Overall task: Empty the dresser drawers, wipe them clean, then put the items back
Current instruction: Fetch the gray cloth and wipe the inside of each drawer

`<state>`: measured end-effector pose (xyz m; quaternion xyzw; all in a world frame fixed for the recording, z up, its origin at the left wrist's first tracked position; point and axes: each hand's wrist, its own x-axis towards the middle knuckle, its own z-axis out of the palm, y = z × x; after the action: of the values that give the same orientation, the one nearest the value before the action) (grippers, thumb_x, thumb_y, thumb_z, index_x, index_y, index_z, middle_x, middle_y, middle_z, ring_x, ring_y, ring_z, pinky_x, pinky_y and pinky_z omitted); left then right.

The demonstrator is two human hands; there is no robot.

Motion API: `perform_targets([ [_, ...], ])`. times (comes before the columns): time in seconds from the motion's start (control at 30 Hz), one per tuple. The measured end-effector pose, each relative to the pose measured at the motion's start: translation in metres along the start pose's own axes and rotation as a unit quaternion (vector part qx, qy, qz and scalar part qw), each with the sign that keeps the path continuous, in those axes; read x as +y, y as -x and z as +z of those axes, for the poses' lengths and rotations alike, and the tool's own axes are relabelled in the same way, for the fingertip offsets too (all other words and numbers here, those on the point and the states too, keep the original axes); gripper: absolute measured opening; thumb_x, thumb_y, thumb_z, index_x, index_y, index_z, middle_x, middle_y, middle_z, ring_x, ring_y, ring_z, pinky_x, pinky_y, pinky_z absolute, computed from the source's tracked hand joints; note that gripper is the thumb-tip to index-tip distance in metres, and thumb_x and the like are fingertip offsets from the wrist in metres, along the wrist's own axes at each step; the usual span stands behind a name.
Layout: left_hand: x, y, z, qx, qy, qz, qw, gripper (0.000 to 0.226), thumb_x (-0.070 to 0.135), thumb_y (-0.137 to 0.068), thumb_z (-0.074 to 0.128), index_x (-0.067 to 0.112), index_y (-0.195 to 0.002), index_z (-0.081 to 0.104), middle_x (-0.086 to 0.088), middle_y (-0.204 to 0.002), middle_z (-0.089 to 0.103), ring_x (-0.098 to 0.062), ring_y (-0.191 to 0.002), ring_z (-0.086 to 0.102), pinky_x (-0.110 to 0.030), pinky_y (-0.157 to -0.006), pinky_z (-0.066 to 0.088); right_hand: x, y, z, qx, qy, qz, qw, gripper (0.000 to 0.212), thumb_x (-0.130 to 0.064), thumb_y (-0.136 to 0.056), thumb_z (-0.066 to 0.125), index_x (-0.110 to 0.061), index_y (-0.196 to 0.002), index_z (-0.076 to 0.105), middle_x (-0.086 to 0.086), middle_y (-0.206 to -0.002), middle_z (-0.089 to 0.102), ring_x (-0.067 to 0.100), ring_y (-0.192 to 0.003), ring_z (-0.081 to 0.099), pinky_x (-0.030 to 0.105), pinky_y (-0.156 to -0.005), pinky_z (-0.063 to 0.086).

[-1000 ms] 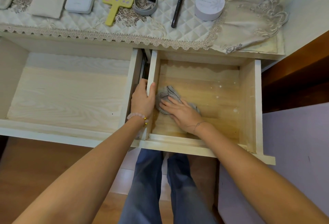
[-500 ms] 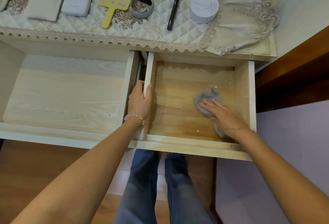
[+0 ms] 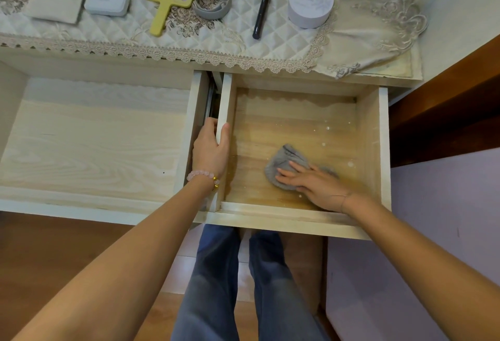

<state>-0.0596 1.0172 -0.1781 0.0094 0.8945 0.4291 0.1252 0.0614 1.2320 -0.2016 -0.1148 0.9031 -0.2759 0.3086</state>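
Right hand [image 3: 315, 182]: fingers flat, pressed together on grey cloth [image 3: 284, 163], mid-floor of right drawer [image 3: 384, 151]. Left hand [image 3: 212, 148]: fingers curled over drawer's left wall.

I read the right drawer [image 3: 384, 151] as open from above: bare floor along its back edge and in both back corners. Toward the front-right corner the right hand [image 3: 316, 181] lies flat on the grey cloth [image 3: 284, 162] and fills that stretch. The left hand [image 3: 211, 151] wraps the drawer's left wall, thumb inside, fingers down in the narrow gap beside the left drawer [image 3: 94, 151], so the gap is blocked there. The left drawer's floor shows bare wood corner to corner. On the dresser top [image 3: 286, 43], the black pen [image 3: 262, 9] and round white jar [image 3: 310, 4] lie apart, leaving a lane between them to the front edge.
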Motion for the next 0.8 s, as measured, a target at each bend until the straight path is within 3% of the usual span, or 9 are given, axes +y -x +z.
perform_targets([
  [0.1,-0.001,-0.001,0.0,0.005,-0.006,0.003,1.0,0.024,0.038,-0.097,0.039,0.018,-0.107,0.046,0.004,-0.09,0.053,-0.008,-0.078,0.049,-0.022,-0.067,0.035,-0.031,-0.037,0.004,-0.01,0.019,-0.058,0.998,0.044,-0.019,-0.101,0.028,-0.036,-0.142,0.03,-0.012,-0.154,0.019,0.01,-0.144,0.002,0.035,-0.117,-0.005],
  [0.23,-0.002,-0.001,-0.001,0.008,-0.006,0.009,1.0,0.025,0.038,-0.096,0.039,0.017,-0.107,0.047,0.004,-0.089,0.053,-0.007,-0.078,0.049,-0.019,-0.063,0.034,-0.053,-0.063,0.014,-0.043,0.042,-0.11,0.992,0.042,-0.015,-0.101,0.032,-0.028,-0.14,0.037,-0.007,-0.153,0.025,0.014,-0.145,0.006,0.031,-0.114,-0.009],
  [0.33,-0.001,-0.001,-0.001,0.006,-0.003,0.005,1.0,0.022,0.038,-0.096,0.039,0.02,-0.105,0.046,0.008,-0.085,0.052,-0.003,-0.076,0.048,-0.016,-0.062,0.033,-0.043,-0.053,0.013,-0.055,0.005,-0.102,0.993,0.04,-0.015,-0.1,0.034,-0.027,-0.138,0.041,-0.009,-0.15,0.031,0.01,-0.144,0.011,0.024,-0.113,-0.007],
  [0.5,0.0,0.0,-0.001,-0.004,-0.002,-0.011,1.0,0.027,0.039,-0.096,0.038,0.018,-0.111,0.046,0.003,-0.095,0.054,-0.012,-0.084,0.051,-0.026,-0.071,0.037,-0.012,-0.011,0.001,-0.034,-0.081,-0.019,0.996,0.048,0.001,-0.094,0.039,-0.025,-0.133,0.049,-0.001,-0.15,0.034,0.018,-0.142,0.02,0.022,-0.111,0.006],
  [0.63,-0.002,0.0,0.0,-0.005,-0.001,-0.009,1.0,0.014,0.039,-0.096,0.038,0.026,-0.101,0.042,0.009,-0.086,0.052,-0.002,-0.076,0.05,-0.022,-0.067,0.036,0.024,0.025,-0.008,0.018,-0.039,0.04,0.998,0.055,0.006,-0.092,0.037,-0.025,-0.137,0.042,0.001,-0.153,0.026,0.023,-0.144,0.013,0.028,-0.112,0.001],
  [0.8,-0.002,-0.001,0.0,-0.005,-0.003,-0.007,1.0,0.016,0.038,-0.097,0.039,0.025,-0.105,0.043,0.008,-0.09,0.051,-0.002,-0.078,0.05,-0.025,-0.071,0.038,0.036,0.016,-0.004,0.028,0.043,0.08,0.995,0.053,-0.007,-0.099,0.034,-0.031,-0.143,0.018,-0.009,-0.155,0.004,0.018,-0.145,-0.003,0.038,-0.115,-0.003],
])
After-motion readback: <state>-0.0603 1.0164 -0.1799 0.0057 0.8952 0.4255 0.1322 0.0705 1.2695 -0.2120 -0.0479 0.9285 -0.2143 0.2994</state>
